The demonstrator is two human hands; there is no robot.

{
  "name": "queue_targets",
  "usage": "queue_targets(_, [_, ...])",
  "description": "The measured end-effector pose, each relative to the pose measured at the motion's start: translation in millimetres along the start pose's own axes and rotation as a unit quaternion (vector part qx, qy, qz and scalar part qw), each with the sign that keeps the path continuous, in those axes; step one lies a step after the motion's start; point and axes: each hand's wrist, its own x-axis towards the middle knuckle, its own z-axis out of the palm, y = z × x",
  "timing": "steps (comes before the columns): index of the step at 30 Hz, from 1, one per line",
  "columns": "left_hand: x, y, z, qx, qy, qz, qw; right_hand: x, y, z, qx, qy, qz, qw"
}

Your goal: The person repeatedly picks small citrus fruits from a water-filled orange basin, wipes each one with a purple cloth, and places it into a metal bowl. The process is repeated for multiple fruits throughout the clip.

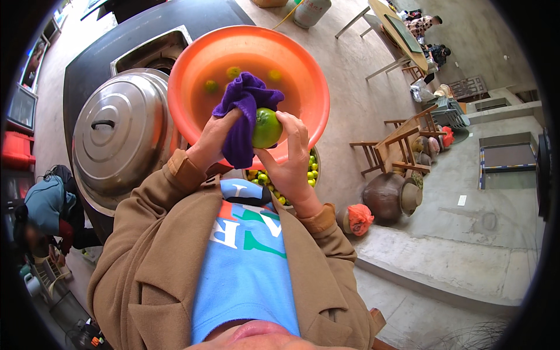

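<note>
My left hand [214, 139] grips a purple cloth [243, 105], which presses against one side of a green citrus fruit [267, 128]. On the fruit's other side, the thumb and fingers of my right hand [291, 155] hold it. Both hands are above the near part of a large orange plastic basin [313, 78]. Murky water fills the basin, and several yellow-green citrus fruits [233, 72] sit in it. Below the basin's near rim, a container of small green and yellow citrus fruits [262, 178] shows partly, overlapped by my right wrist and the basin.
Left of the basin, a large lidded metal pot [118, 131] stands by a dark stove counter [87, 65]. A gas cylinder [311, 12] is beyond. To the right are wooden chairs [400, 144], a brown clay jar [385, 197] and a table [402, 35]. A person [48, 205] bends at far left.
</note>
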Motion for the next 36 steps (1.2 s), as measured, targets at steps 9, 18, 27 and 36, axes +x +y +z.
queue_targets(9, [7, 4, 8, 0.282, -0.122, 0.085, 0.948, 5, 6, -7, -0.007, -0.026, -0.044, 0.999])
queue_targets(18, [8, -12, 16, 0.146, -0.034, 0.136, 0.979, 7, -2, -1, 0.024, -0.017, -0.025, 0.999])
queue_targets(27, [11, -13, 8, -0.019, 0.022, 0.048, 0.998, 4, -1, -7, 0.043, 0.0, -0.005, 0.999])
queue_targets(36, [14, 10, 18, 0.266, -0.123, -0.009, 0.956, 9, 7, -34, 0.029, -0.096, -0.084, 0.991])
